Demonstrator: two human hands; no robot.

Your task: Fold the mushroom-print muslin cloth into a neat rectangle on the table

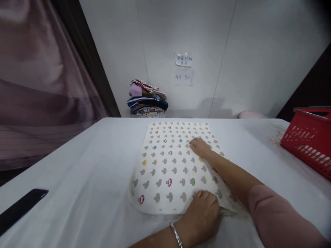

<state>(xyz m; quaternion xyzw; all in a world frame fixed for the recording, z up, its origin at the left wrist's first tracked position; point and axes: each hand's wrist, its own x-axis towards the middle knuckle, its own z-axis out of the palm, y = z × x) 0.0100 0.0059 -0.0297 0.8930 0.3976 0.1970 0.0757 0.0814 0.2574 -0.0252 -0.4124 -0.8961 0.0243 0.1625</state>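
A cream cloth (pixel 174 170) printed with grey mushrooms and a few coloured ones lies folded on the white table. Its near fold is rounded, and its near right corner spreads out under my arms. My left hand (pixel 203 212), with a silver bracelet at the wrist, is closed on the near edge of the cloth, towards the right; the fingertips are partly hidden. Farther up, my right hand (pixel 200 147) rests palm down on the right part of the cloth, its fingers stretched out to the left. A pink sleeve (pixel 279 217) covers my right upper arm.
A stack of folded clothes (pixel 148 100) stands at the back by the wall. A red basket (pixel 310 137) is at the right edge of the table (pixel 90 165). A black phone-like object (pixel 22 208) lies front left. Paper notes (pixel 184 77) are on the wall; a curtain (pixel 43 86) hangs left.
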